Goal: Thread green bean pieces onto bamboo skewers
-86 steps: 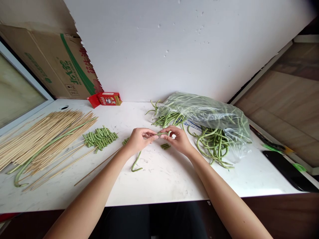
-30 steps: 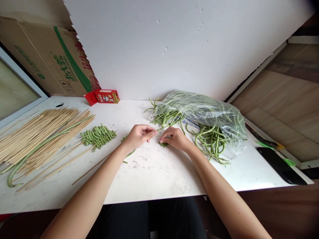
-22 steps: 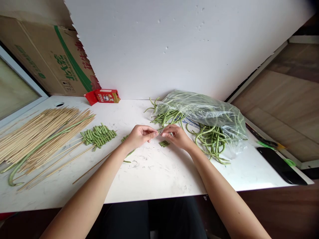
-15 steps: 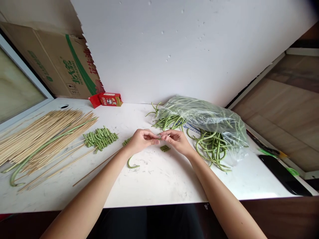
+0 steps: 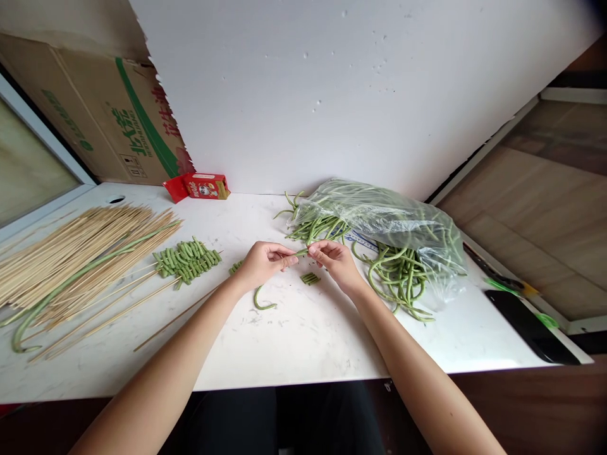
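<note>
A green long bean [image 5: 302,252] stretches between my two hands over the white table. My left hand [image 5: 263,265] pinches it between thumb and fingers, and a curved green tail [image 5: 263,303] shows below that hand. At the bean's end, my right hand [image 5: 332,258] has thumb and fingertips closed on it. Just below the hands lies a small row of short bean pieces [image 5: 310,278]. Skewers threaded with cut bean pieces [image 5: 186,260] rest to the left. Another threaded skewer [image 5: 236,266] is partly hidden behind my left hand.
A pile of bare wooden skewers [image 5: 90,253] covers the table's left side, a long bean across it. At right, a plastic bag [image 5: 379,205] spills loose long beans [image 5: 403,278]. A black phone [image 5: 531,325] lies near the right edge. A red box [image 5: 206,186] stands at the back.
My hands have drawn slightly apart, exposing a stretch of bean between them. The curved tail below my left hand has swung right. The view has shifted a little.
</note>
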`<action>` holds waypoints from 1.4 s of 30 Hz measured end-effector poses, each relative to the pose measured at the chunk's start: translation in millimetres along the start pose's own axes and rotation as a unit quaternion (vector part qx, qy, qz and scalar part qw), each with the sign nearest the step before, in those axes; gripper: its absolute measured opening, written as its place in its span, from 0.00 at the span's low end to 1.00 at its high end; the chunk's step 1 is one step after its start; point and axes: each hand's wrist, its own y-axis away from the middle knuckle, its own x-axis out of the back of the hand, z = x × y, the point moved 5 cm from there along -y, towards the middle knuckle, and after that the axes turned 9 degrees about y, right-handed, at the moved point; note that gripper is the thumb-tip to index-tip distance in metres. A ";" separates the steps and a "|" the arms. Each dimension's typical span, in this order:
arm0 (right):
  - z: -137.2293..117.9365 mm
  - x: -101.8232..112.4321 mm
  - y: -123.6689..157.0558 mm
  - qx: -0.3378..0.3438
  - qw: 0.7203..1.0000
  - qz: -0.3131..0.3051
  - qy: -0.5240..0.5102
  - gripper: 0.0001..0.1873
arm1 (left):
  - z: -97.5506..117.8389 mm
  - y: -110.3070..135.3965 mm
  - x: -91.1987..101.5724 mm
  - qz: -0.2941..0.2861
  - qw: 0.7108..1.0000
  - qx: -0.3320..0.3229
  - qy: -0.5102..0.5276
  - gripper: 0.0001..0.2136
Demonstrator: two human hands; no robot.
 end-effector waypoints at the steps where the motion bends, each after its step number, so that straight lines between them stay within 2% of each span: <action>1: 0.3 -0.9 -0.1 0.006 1.000 -0.001 0.003 0.25 | 0.7 0.3 -0.3 0.000 1.000 -0.003 -0.006 0.23; 10: 2.6 -11.1 0.3 0.068 0.992 -0.042 0.098 0.20 | 0.9 2.1 -5.1 -0.027 0.999 -0.019 -0.027 0.20; 14: 3.2 -14.5 0.3 0.097 0.989 -0.056 0.101 0.19 | 6.5 6.0 -9.8 -0.043 0.998 -0.013 -0.032 0.18; 19: 0.9 -17.2 1.8 0.116 0.989 -0.081 0.054 0.20 | 14.7 9.9 -15.4 -0.073 0.997 -0.006 -0.012 0.16; 30: 5.6 -25.8 6.3 0.055 0.974 -0.208 -0.073 0.25 | 12.1 11.6 -21.2 -0.136 0.989 0.003 0.052 0.17; 32: 3.7 -22.7 6.2 0.057 0.971 -0.206 -0.106 0.26 | 10.8 10.5 -18.6 -0.127 0.991 0.003 0.045 0.17; 35: -3.0 -9.3 3.4 0.071 0.978 -0.149 -0.130 0.25 | 9.7 8.5 -14.5 -0.107 0.993 -0.004 0.051 0.19; 37: -6.1 0.2 1.0 0.085 0.988 -0.102 -0.075 0.19 | 9.3 7.8 -14.3 -0.108 0.992 -0.008 0.060 0.20; 39: -7.2 5.1 -0.8 0.109 0.991 -0.072 0.023 0.15 | 7.7 6.9 -14.0 -0.102 0.993 -0.007 0.057 0.20; 42: -2.6 2.3 -1.6 0.143 0.973 -0.072 0.165 0.14 | 4.4 4.4 -9.9 -0.072 0.996 -0.003 0.052 0.21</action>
